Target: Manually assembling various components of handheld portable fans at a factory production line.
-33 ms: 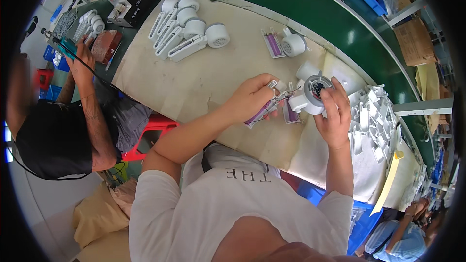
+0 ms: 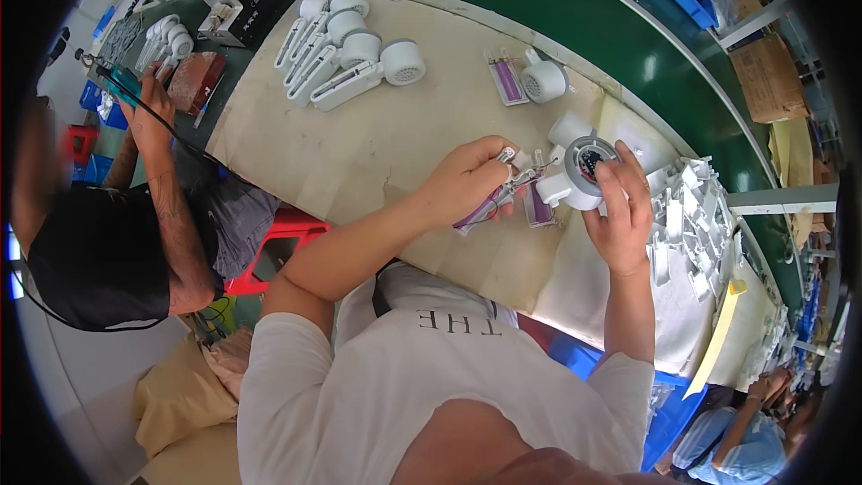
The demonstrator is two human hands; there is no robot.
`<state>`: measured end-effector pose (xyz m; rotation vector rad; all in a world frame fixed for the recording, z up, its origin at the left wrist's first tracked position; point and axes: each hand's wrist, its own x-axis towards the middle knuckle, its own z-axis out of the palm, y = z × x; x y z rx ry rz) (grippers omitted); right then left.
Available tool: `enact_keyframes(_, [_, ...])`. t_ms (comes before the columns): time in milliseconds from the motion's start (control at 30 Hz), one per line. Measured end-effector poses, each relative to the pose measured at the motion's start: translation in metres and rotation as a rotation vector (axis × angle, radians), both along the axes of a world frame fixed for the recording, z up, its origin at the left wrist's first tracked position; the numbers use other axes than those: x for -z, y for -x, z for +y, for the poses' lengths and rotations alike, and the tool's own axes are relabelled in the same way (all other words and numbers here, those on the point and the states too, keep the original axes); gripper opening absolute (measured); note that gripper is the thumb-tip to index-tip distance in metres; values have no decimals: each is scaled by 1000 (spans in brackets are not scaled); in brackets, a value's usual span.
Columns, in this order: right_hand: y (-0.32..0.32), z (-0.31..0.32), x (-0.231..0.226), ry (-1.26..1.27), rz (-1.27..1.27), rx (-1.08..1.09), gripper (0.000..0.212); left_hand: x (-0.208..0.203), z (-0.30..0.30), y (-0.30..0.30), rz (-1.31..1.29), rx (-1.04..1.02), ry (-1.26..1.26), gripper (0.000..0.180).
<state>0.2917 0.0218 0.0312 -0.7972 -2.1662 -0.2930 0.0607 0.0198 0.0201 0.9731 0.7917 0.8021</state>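
My left hand [image 2: 465, 181] is closed around a white plastic handle part with a purple cylindrical battery [image 2: 476, 212]. Thin wires run from it toward the round white-and-grey head [image 2: 585, 181] in my right hand [image 2: 621, 207]. My right fingers curve around this head, whose open face shows a dark inside. Between my hands, another purple battery piece [image 2: 539, 207] rests on the table. Just beyond the held head stands a white cylindrical head [image 2: 569, 129]. Farther back, a white head with a perforated face [image 2: 544, 83] lies beside a purple battery in a handle shell [image 2: 508, 83].
Several white heads with handles [image 2: 359, 52] lie in a row at the table's far left. Loose white plastic parts [image 2: 687, 220] are piled to the right, near a yellow strip [image 2: 716, 337]. At left, a co-worker [image 2: 117, 224] holds a teal tool [image 2: 124, 88] with a black cable.
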Motion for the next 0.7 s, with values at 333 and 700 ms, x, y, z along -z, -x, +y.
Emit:
enact_keyframes(333, [5,-8,-14,48,-63,11,64,7,-4,-2,288,-33,-338,21])
enact_keyframes(700, [6,8,-64,812,-116,-313,52,0,1,-7,617,163,-609,30])
